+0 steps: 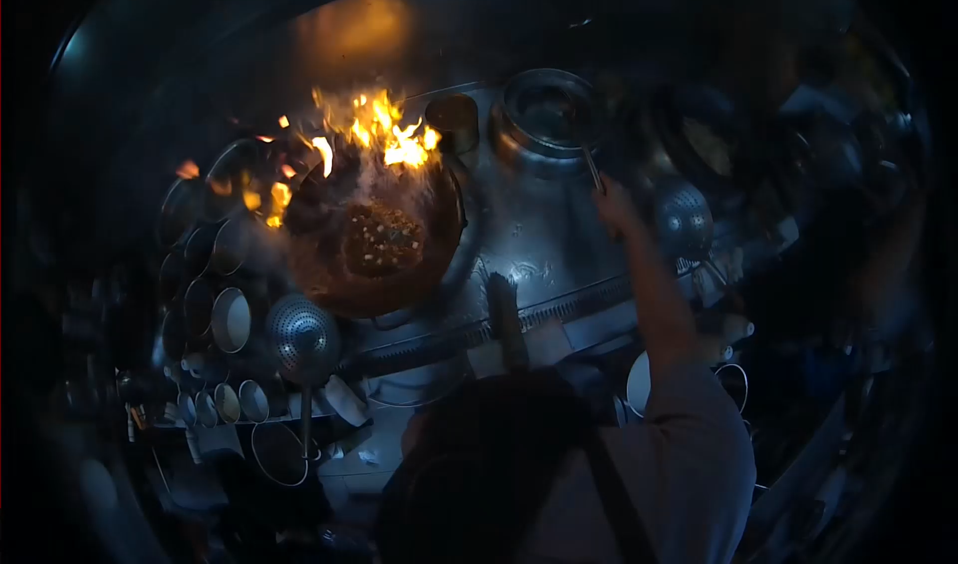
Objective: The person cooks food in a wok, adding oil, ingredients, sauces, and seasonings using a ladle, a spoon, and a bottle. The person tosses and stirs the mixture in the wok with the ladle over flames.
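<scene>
orange flames (pixel 406 149) are licking up over the far rim of a big wok (pixel 435 240) at the left end of the steel stove counter (pixel 519 240), with a heap of food (pixel 382 240), brown with pale bits, sitting in the middle of it. the thing in hand is a long-handled tool (pixel 593 166) over toward the counter's right side; its long axis slants away from the near edge and a bit left, pointing at the right side of a round steel pot (pixel 511 145) near the far edge. the right hand (pixel 615 211) has its fingers curled tight round the near end of that handle, arm stretched out. left hand is out of sight, so can't tell what its fingers are doing. the pot looks like it's got something shiny in it, too dark to say what. dark round can (pixel 454 125) just beside the wok, contents unreadable. one perforated strainer (pixel 302 336) at the near left corner, handle toward the person, another strainer (pixel 685 221) right of the fist, and a few small bowls (pixel 227 402) lined up further left.
</scene>
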A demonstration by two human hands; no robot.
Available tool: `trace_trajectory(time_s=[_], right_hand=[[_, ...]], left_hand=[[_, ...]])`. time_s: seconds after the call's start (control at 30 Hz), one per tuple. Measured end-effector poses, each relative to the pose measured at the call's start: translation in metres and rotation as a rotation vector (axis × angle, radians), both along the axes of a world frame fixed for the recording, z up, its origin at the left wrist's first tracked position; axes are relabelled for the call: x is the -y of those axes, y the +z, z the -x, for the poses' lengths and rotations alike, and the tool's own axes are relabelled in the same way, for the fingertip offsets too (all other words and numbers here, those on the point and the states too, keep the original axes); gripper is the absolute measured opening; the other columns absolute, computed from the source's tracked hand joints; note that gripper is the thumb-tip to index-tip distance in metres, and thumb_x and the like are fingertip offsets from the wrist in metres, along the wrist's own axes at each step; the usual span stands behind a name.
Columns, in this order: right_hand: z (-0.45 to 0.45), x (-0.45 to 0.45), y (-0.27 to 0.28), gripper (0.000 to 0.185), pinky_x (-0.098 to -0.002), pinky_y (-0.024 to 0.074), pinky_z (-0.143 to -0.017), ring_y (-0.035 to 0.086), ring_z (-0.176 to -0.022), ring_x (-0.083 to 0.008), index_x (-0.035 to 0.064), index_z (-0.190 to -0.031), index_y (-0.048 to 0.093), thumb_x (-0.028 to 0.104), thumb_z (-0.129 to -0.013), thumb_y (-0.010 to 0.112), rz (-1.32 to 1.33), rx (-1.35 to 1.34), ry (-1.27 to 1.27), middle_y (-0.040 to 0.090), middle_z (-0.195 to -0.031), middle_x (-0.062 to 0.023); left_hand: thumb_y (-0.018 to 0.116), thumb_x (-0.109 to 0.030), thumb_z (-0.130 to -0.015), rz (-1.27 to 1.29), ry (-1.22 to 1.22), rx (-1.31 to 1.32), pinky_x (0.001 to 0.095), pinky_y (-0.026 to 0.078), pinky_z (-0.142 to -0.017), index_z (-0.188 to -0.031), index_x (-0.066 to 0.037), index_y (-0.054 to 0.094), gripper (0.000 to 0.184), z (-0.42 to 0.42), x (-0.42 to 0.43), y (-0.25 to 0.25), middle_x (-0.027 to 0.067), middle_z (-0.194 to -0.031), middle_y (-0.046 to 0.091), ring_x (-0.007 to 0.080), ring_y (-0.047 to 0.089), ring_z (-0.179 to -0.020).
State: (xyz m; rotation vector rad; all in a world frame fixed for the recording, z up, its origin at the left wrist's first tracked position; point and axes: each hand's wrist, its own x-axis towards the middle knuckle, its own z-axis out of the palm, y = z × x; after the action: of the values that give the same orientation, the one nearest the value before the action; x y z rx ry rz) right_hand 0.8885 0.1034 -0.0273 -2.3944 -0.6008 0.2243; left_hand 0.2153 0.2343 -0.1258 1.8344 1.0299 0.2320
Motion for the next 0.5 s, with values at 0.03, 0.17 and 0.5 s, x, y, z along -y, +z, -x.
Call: trace_trajectory(time_s=[0.03,0.17,0.5], right_hand=[[-0.006,-0.003,-0.004,0.059,-0.0390,0.0562,-0.059,0.067,-0.061,-0.0202,0.0119,-0.157,0.046,0.023,-0.102,0.061,0.004,-0.005,0.006,0.072,-0.087,-0.0155],[-0.010,-0.030,0.010,0.028,-0.0334,0.0535,-0.054,0.062,-0.058,-0.0162,0.0024,-0.122,0.061,0.023,-0.103,0.058,-0.368,-0.273,0.009,0.065,-0.077,-0.0100],[0.079,0.001,0.140,0.018,-0.0213,0.0469,-0.045,0.048,-0.054,-0.0062,0.0041,-0.092,0.049,0.015,-0.106,0.053,-1.020,-1.408,0.103,0.051,-0.074,-0.0023]], left_hand=[[0.073,-0.012,-0.090,0.011,0.011,-0.004,0.0416,0.053,-0.080,-0.103,-0.012,0.070,0.014,-0.001,0.002,-0.002,0.0088,-0.092,0.066,0.0304,0.067,-0.089],[0.074,-0.012,-0.091,0.046,0.047,0.000,0.0417,0.053,-0.079,-0.104,-0.010,0.070,0.013,-0.003,0.010,-0.007,0.0099,-0.090,0.066,0.0315,0.067,-0.088],[0.072,-0.014,-0.097,-0.164,0.030,0.092,0.0383,0.053,-0.075,-0.106,-0.005,0.071,0.013,-0.038,-0.016,0.029,0.0102,-0.090,0.069,0.0275,0.069,-0.085]])
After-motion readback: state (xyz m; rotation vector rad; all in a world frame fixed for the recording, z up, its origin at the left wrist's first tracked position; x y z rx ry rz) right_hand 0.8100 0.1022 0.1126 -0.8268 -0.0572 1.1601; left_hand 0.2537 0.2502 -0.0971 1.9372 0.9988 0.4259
